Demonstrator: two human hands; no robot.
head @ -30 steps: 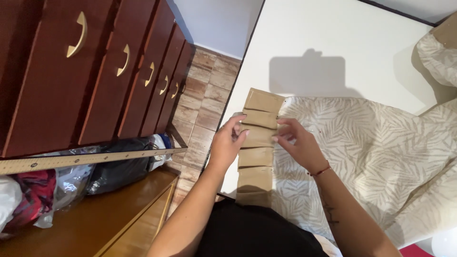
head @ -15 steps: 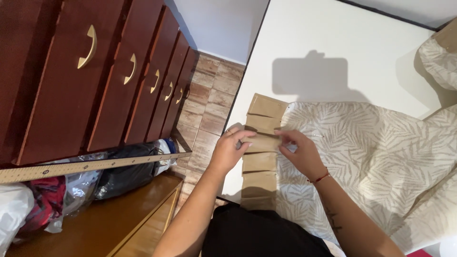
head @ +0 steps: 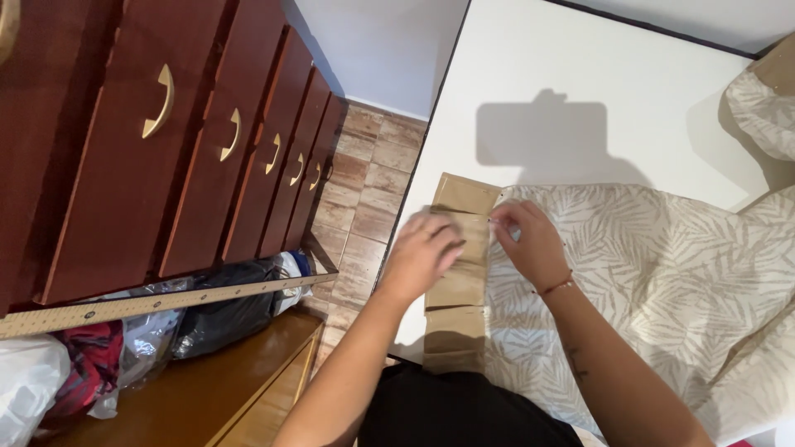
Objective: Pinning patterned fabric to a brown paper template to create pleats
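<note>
My left hand [head: 422, 252] presses flat, fingers spread, on the tan strip [head: 458, 273]; my right hand [head: 530, 244], at 3 o'clock, pinches its edge. I'm folding it on the sheet [head: 646, 273]; the next crease needs aligned edges

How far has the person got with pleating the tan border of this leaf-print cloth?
Done: the tan border lies in several stacked folds along the bed edge, from near the body up to the hands. In hand: the left hand presses the folds while the right hand pinches the border beside it. Left: the top flap beyond the hands and the leaf-print cloth, spread out rumpled.
</note>
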